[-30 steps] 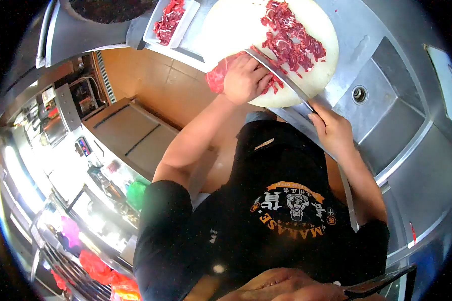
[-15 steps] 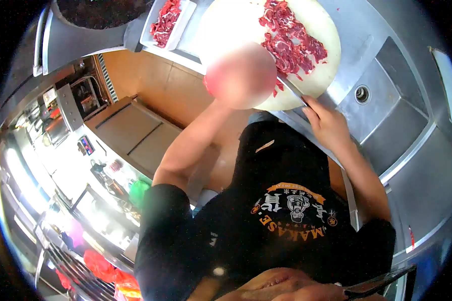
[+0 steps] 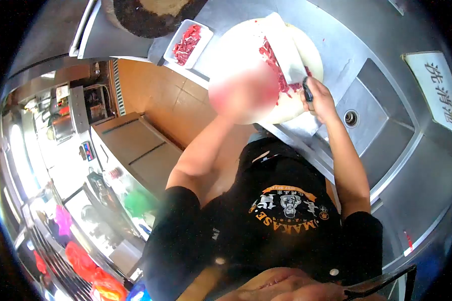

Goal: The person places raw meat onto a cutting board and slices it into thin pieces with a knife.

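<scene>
My right hand (image 3: 320, 100) is wrapped round the dark handle of a cleaver (image 3: 285, 50). Its broad blade faces up, above sliced raw red meat (image 3: 271, 57), and covers part of it. The meat lies on a round, pale cutting board (image 3: 311, 45). My left hand (image 3: 240, 98) is at the board's left side, beside the meat. A blur smears its fingers, so I cannot see whether it holds anything; reddish colour shows around it.
A white tray (image 3: 207, 36) of cut red meat stands left of the board. Beyond it is a dark round block (image 3: 145, 25). A metal sink (image 3: 371, 135) with a drain lies to the right, and a white sign (image 3: 432, 90) is on the far right.
The cleaver has turned from nearly edge-on to broad side up and moved over the meat. My right hand has shifted up and its grip has rotated. The whole view has shifted slightly.
</scene>
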A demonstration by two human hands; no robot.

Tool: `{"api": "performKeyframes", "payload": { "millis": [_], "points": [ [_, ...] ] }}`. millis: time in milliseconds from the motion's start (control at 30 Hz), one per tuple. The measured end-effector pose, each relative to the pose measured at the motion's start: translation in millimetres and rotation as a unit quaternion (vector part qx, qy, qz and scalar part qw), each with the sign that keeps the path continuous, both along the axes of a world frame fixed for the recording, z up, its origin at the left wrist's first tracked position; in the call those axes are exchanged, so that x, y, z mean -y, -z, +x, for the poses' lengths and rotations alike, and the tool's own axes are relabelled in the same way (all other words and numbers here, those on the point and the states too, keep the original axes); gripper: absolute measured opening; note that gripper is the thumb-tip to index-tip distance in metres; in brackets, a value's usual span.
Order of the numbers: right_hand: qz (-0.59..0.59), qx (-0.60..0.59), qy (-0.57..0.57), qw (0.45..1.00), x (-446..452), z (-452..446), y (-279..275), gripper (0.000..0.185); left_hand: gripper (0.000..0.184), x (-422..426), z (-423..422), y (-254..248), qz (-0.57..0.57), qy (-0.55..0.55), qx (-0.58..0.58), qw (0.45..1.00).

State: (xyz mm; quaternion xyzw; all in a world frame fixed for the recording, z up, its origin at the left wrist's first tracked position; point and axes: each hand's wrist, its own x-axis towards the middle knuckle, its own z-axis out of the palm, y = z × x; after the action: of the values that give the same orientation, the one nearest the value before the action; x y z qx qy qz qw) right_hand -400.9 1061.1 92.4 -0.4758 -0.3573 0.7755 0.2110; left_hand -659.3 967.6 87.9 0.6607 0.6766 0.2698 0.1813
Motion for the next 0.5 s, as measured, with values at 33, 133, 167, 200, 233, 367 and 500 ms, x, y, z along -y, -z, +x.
{"api": "performKeyframes", "payload": {
  "millis": [33,133,167,200,233,367,500],
  "points": [
    [-0.041,-0.038,0.018,0.998,2.4,17.1,11.8,0.038,0.022,-4.0,0.5,1.0,-0.06,-0.038,0.023,0.997],
    [-0.144,-0.09,0.048,0.984,9.8,54.2,46.7,0.038,0.038,-52.9,15.4,-7.2,-0.086,-0.177,0.043,0.98],
    [-0.176,-0.095,0.055,0.978,13.1,64.5,58.6,0.039,0.046,-75.2,13.7,5.2,-0.07,-0.185,-0.001,0.98],
    [-0.188,-0.109,0.053,0.975,14.7,74.0,72.5,0.039,0.054,-98.4,11.1,17.7,-0.053,-0.194,-0.046,0.978],
    [-0.2,-0.124,0.052,0.971,17.1,83.0,86.9,0.04,0.06,-118.2,16.0,16.1,-0.08,-0.189,-0.062,0.977],
    [-0.214,-0.151,0.082,0.962,13.3,109.0,108.3,0.045,0.07,-155.7,28.0,20.0,-0.229,-0.158,-0.173,0.945],
    [-0.168,-0.098,0.034,0.98,15.3,149.0,106.7,0.047,0.073,-121.3,41.3,-11.4,-0.319,-0.085,-0.112,0.937]
  ]
}}
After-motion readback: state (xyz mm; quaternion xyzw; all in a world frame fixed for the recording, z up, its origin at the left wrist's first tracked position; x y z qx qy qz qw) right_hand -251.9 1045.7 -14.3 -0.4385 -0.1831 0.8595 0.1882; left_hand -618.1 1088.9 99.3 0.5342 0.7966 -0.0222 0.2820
